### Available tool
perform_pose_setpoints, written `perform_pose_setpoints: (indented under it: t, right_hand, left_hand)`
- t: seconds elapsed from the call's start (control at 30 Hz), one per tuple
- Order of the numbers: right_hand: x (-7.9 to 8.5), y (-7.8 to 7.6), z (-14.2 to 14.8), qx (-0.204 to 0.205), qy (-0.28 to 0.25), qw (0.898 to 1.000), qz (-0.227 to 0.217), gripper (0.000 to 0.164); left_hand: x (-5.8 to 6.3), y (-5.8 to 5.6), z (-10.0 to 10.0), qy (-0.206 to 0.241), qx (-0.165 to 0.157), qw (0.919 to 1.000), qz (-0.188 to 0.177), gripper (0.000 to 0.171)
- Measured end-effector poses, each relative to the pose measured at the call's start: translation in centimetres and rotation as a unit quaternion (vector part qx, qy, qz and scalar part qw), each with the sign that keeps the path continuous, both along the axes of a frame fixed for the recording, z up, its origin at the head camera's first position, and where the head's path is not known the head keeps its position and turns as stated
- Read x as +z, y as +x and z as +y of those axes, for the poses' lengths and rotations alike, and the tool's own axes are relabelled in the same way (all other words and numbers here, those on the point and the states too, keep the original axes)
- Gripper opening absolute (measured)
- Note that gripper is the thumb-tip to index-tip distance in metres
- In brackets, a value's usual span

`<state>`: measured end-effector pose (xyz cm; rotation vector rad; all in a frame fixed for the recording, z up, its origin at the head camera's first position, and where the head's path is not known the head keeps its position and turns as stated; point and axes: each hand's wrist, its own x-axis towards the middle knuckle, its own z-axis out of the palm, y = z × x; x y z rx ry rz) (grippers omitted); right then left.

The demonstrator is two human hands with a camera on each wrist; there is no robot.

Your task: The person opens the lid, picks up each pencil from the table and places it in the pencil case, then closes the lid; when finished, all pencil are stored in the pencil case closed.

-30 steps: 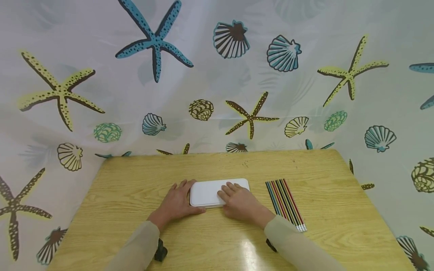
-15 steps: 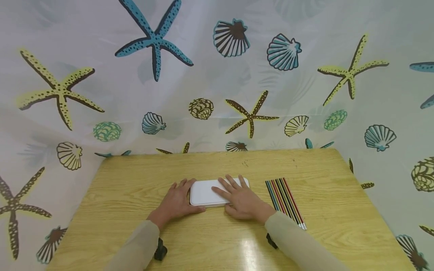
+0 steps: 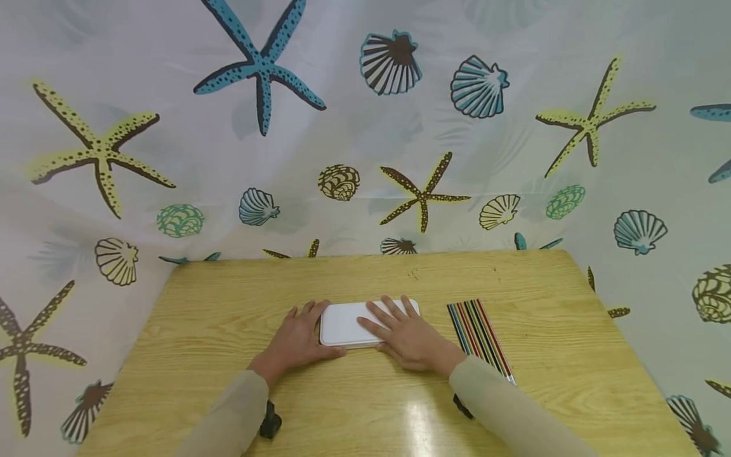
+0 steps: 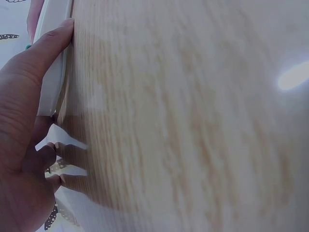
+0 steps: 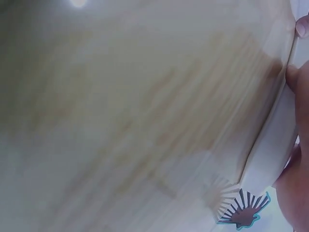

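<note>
A flat white case (image 3: pixel 342 325) with rounded corners lies closed on the wooden table, long side facing me. My left hand (image 3: pixel 294 339) grips its left end, thumb along the near side and fingers around the left end. In the left wrist view that thumb lies against the side of the case (image 4: pixel 54 84). Over the right half of the lid, my right hand (image 3: pixel 414 343) rests with straight, spread fingers, its thumb at the near edge. The right wrist view shows this hand (image 5: pixel 301 111) at the frame's edge, beside the case's side wall (image 5: pixel 273 145).
Several coloured pencils (image 3: pixel 476 330) lie side by side in a slanted row right of the case, their near ends partly behind my right sleeve (image 3: pixel 485 393). A curtain (image 3: pixel 354 139) printed with starfish and shells surrounds the table (image 3: pixel 228 292) at back and sides.
My right hand's fingers have gone from bunched together on the lid to spread out across its right part. The left hand and the case have stayed put.
</note>
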<state>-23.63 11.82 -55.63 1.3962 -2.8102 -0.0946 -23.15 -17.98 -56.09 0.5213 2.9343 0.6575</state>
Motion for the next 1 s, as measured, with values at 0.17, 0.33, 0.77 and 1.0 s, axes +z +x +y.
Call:
perform_pose_setpoints:
  t: [0.17, 0.33, 0.77, 1.0]
  right_hand:
    - [0.02, 0.16, 0.12, -0.002, -0.007, 1.0, -0.009, 0.06]
    - [0.15, 0.26, 0.3, -0.001, -0.009, 1.0, -0.013, 0.06]
    - [-0.09, 0.48, 0.08, -0.008, -0.013, 1.0, -0.01, 0.058]
    - [-0.11, 0.45, 0.25, -0.006, -0.022, 1.0, 0.002, 0.058]
  left_hand:
    - [0.13, 0.07, 0.11, 0.0, -0.003, 1.0, 0.003, 0.114]
    - [0.1, 0.02, 0.13, 0.001, -0.003, 1.0, 0.0, 0.115]
    - [0.25, 0.18, 0.07, 0.005, -0.003, 0.9999, -0.011, 0.114]
    - [0.16, 0.13, 0.08, 0.004, -0.002, 1.0, -0.007, 0.114]
